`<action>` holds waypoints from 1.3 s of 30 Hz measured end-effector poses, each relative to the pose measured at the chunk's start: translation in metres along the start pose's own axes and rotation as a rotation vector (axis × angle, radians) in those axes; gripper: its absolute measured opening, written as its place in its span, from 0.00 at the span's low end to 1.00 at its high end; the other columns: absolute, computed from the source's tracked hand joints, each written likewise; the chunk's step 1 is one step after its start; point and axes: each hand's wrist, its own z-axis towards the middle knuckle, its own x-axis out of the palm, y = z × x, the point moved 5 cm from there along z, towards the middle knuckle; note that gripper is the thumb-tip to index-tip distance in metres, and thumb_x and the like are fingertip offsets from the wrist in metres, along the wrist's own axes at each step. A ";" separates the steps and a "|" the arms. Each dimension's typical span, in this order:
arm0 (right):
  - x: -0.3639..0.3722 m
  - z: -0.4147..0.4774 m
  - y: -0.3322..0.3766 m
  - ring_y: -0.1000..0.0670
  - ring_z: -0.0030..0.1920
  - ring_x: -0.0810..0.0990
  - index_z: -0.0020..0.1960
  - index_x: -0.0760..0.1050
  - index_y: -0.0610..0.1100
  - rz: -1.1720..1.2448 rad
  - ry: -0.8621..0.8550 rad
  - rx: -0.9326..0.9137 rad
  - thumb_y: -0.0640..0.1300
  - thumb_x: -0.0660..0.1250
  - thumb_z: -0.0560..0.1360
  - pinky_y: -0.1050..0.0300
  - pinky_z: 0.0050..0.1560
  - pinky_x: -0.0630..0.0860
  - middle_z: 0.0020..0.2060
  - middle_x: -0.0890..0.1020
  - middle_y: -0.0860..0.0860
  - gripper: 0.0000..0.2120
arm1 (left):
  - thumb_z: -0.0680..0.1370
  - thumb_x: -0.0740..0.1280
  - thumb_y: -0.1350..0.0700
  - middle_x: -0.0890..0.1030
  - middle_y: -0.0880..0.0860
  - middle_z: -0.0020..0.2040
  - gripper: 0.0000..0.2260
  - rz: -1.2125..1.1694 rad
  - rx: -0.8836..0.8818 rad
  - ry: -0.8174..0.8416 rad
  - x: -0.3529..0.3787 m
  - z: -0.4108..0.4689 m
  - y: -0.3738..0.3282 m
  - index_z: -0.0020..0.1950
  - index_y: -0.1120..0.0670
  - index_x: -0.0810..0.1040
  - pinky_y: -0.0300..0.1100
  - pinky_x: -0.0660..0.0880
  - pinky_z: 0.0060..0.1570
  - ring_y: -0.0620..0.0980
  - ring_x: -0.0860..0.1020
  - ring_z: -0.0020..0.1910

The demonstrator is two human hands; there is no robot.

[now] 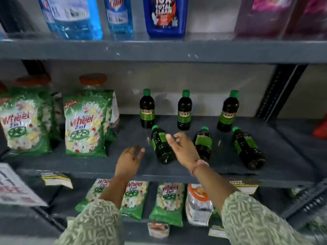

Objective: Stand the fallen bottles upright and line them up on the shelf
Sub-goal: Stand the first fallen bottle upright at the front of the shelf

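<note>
Three dark bottles with green caps stand upright at the back of the grey middle shelf (123, 163): a left one (147, 109), a middle one (184, 110) and a right one (227, 111). In front of them three more lie on their sides, caps pointing back: a left one (160, 147), a middle one (203, 142) and a right one (247, 149). My right hand (182, 147) hovers over the left fallen bottle, fingers apart, holding nothing. My left hand (129, 160) is open just left of that bottle, above the shelf's front.
Green Wheel detergent packs (85, 126) stand on the same shelf at the left, with orange-lidded jars (92, 80) behind. Blue cleaner bottles (77, 18) fill the shelf above. More packs (168, 202) lie on the shelf below. A metal upright (281, 91) frames the right side.
</note>
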 end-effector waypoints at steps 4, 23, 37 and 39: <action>0.021 0.031 -0.008 0.38 0.67 0.66 0.65 0.65 0.36 -0.271 0.115 0.175 0.65 0.61 0.71 0.45 0.69 0.63 0.65 0.69 0.38 0.37 | 0.71 0.49 0.37 0.67 0.61 0.71 0.35 0.235 0.015 0.158 0.023 0.016 0.027 0.68 0.61 0.68 0.51 0.58 0.71 0.61 0.60 0.73; 0.060 0.057 -0.046 0.46 0.54 0.77 0.61 0.65 0.42 0.123 -0.287 0.024 0.57 0.77 0.58 0.47 0.54 0.78 0.54 0.77 0.45 0.38 | 0.77 0.43 0.41 0.52 0.55 0.78 0.31 0.557 -0.002 0.184 0.045 0.027 0.053 0.76 0.57 0.50 0.51 0.48 0.76 0.55 0.48 0.78; 0.063 0.054 -0.054 0.42 0.67 0.67 0.70 0.58 0.42 0.040 -0.241 0.036 0.44 0.78 0.58 0.46 0.69 0.66 0.64 0.69 0.42 0.46 | 0.80 0.48 0.46 0.50 0.57 0.78 0.28 0.562 -0.016 0.233 0.044 0.028 0.046 0.76 0.59 0.48 0.49 0.46 0.76 0.55 0.46 0.78; 0.065 0.054 -0.055 0.45 0.63 0.72 0.71 0.56 0.46 0.119 -0.180 0.043 0.43 0.74 0.59 0.45 0.65 0.71 0.63 0.72 0.44 0.45 | 0.80 0.48 0.46 0.50 0.57 0.78 0.28 0.558 -0.016 0.232 0.044 0.028 0.046 0.76 0.59 0.48 0.49 0.46 0.76 0.55 0.46 0.78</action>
